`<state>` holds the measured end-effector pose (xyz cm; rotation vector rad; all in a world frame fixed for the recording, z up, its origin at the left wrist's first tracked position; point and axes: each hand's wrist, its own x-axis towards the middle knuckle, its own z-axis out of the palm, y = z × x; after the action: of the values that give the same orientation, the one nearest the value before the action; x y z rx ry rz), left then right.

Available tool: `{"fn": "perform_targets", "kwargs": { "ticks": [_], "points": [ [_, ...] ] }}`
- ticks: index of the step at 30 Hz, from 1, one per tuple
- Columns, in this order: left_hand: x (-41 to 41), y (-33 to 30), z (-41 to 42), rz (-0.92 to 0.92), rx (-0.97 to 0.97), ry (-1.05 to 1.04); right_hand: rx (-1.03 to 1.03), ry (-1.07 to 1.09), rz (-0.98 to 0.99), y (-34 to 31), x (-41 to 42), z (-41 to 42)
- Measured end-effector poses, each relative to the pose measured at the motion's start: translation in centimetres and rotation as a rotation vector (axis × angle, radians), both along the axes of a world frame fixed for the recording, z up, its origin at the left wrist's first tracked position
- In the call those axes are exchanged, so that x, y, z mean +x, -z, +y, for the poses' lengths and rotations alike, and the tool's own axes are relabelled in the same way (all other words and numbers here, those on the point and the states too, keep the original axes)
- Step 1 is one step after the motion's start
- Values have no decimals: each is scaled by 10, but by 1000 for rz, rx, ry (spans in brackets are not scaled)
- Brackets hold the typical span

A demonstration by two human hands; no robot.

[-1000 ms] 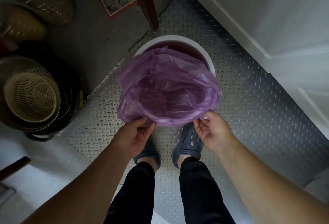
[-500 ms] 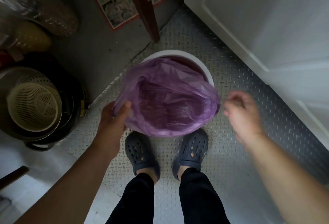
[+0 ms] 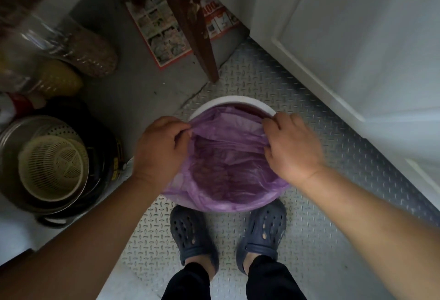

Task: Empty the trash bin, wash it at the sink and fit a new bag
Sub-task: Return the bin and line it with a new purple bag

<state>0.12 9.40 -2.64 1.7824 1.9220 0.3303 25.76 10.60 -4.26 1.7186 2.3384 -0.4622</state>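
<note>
A round white trash bin (image 3: 234, 100) stands on the floor just beyond my feet. A thin purple bag (image 3: 228, 175) sits in its mouth, folded over the near rim; the far white rim is bare. My left hand (image 3: 159, 147) pinches the bag's edge at the bin's left side. My right hand (image 3: 289, 147) grips the bag's edge at the right side, near the far rim. The bag's far edge stretches between both hands.
Metal tread-plate flooring (image 3: 333, 204) lies under the bin. A white door (image 3: 357, 49) stands to the right. A brown wooden leg (image 3: 190, 28) and a printed leaflet (image 3: 166, 30) lie beyond the bin. A pot with a cream strainer basket (image 3: 52, 166) sits at the left.
Both hands have left the near edge of the bag and moved out along the sides to its far part, where they now hold it. The bag's near edge now lies folded over the rim.
</note>
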Motion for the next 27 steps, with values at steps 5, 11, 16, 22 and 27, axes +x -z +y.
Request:
{"fn": "perform_targets", "kwargs": {
  "ticks": [5,11,16,22,27],
  "points": [
    [4,-1,13,-418,-321,-354,-96,226,186,-1,6,5],
    [6,-8,34,-995,-585,-634,-306,735,648,-11,18,35],
    [-3,-1,55,-943,-650,-598,-486,994,838,-7,26,55],
    [0,22,78,-847,-546,-612,-649,1265,1171,7,34,71],
    [4,39,82,-768,-568,-502,-739,1290,1231,24,43,70]
  ]
}}
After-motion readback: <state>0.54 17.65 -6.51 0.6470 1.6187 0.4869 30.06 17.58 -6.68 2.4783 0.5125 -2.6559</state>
